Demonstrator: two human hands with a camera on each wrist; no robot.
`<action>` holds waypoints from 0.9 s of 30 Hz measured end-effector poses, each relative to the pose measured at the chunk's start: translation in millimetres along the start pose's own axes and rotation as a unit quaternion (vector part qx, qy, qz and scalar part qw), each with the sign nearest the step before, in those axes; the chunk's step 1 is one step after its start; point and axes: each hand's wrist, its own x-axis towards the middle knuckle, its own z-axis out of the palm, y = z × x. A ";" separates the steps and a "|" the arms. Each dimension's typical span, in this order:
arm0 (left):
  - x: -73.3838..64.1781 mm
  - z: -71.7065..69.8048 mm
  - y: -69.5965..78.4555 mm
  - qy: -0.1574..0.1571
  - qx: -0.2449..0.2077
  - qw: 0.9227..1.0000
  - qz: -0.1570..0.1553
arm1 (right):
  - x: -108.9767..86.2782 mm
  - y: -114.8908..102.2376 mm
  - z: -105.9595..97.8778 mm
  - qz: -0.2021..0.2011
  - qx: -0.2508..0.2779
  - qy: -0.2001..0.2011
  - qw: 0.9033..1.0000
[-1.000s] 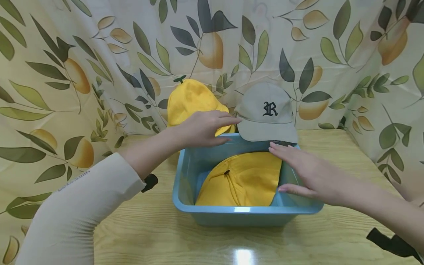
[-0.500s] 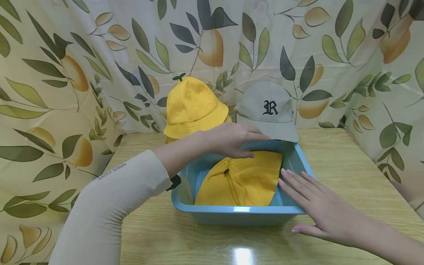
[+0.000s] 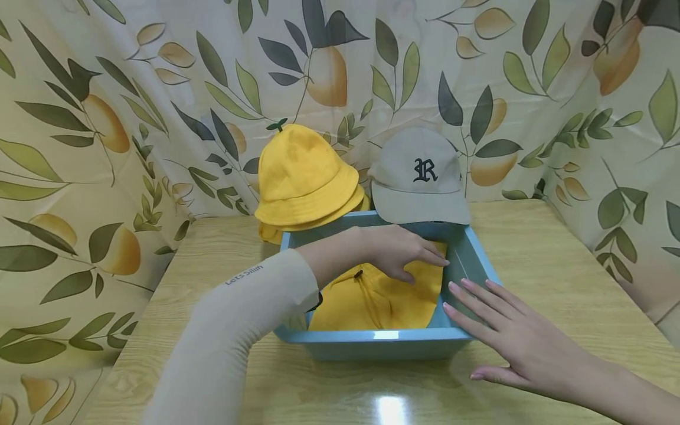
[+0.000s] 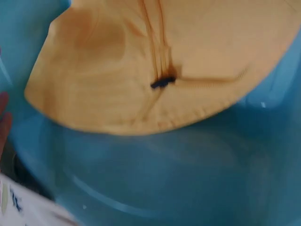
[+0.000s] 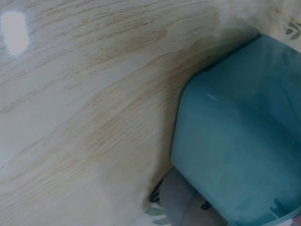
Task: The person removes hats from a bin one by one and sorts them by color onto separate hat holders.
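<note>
A blue plastic basin [image 3: 340, 337] stands on the table, and inside it lies a folded yellow hat [image 3: 345, 310]. In the left wrist view this yellow hat [image 4: 99, 61] shows a drawstring with a dark cord stopper [image 4: 163, 83]. My left hand [image 3: 401, 251] reaches across the basin, over the hat's far right part, fingers extended and holding nothing. My right hand [image 3: 517, 339] is at the basin's front right corner, fingers spread and overlapping the rim. Only a bit of fingertips shows at the edge of each wrist view.
Behind the basin on the left sits a stack of yellow bucket hats [image 3: 305, 177], the top one with a green sprout. A grey baseball cap [image 3: 417, 177] with a black R stands at the back right. Leaf-patterned cloth [image 3: 340, 71] hangs behind the wooden table [image 3: 223, 260].
My left hand has moved right and down, from beside the yellow bucket hats to over the basin. My right hand has drawn back from the grey cap to the basin's front right corner.
</note>
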 end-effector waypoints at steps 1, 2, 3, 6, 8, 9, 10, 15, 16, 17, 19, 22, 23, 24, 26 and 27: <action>5.1 3.6 0.2 -0.010 0.009 1.000 0.003 | 0.3 0.4 0.3 -0.002 0.000 0.000 1.000; 10.4 7.4 0.5 -0.018 0.022 1.000 0.008 | 0.5 0.6 0.4 -0.002 0.000 -0.001 1.000; 15.8 11.4 0.8 -0.026 0.043 0.999 0.017 | 0.6 0.7 0.6 -0.003 0.000 -0.001 1.000; 31.7 23.6 2.1 -0.045 0.128 0.989 0.058 | 1.0 0.3 1.2 -0.004 0.003 -0.003 1.000; 41.2 31.2 3.4 -0.054 0.181 0.979 0.082 | 1.0 -0.2 1.8 -0.004 0.005 -0.003 1.000; 45.3 34.5 4.0 -0.058 0.202 0.973 0.092 | 1.1 -0.5 2.2 -0.003 0.007 -0.003 1.000; 49.3 37.8 4.8 -0.062 0.215 0.970 0.097 | 1.0 -1.0 2.4 -0.001 0.007 -0.005 1.000; 65.5 51.1 9.9 -0.098 0.242 0.960 0.096 | 0.5 -2.4 3.7 -0.001 0.012 -0.001 1.000; 67.8 53.0 10.6 -0.106 0.251 0.958 0.092 | 0.7 -2.5 4.0 -0.003 0.012 0.001 1.000; 69.4 54.3 11.2 -0.113 0.264 0.954 0.087 | 0.9 -2.4 4.3 -0.005 0.013 0.005 1.000; 71.3 55.2 11.8 -0.120 0.286 0.947 0.079 | 1.5 -2.0 4.5 -0.006 0.012 0.011 1.000; 69.7 52.9 12.1 -0.124 0.307 0.941 0.064 | 2.9 -1.1 4.5 -0.008 0.014 0.019 1.000; 68.0 51.6 12.2 -0.126 0.310 0.941 0.058 | 3.2 -0.7 4.4 -0.008 0.016 0.021 1.000; 65.8 50.0 12.1 -0.127 0.309 0.941 0.052 | 3.6 -0.4 4.2 -0.009 0.018 0.022 1.000; 60.3 46.8 11.2 -0.129 0.306 0.943 0.034 | 4.6 0.6 3.9 -0.011 0.019 0.024 0.999; 57.1 45.1 10.6 -0.129 0.307 0.943 0.025 | 4.8 1.0 3.7 -0.012 0.018 0.024 0.999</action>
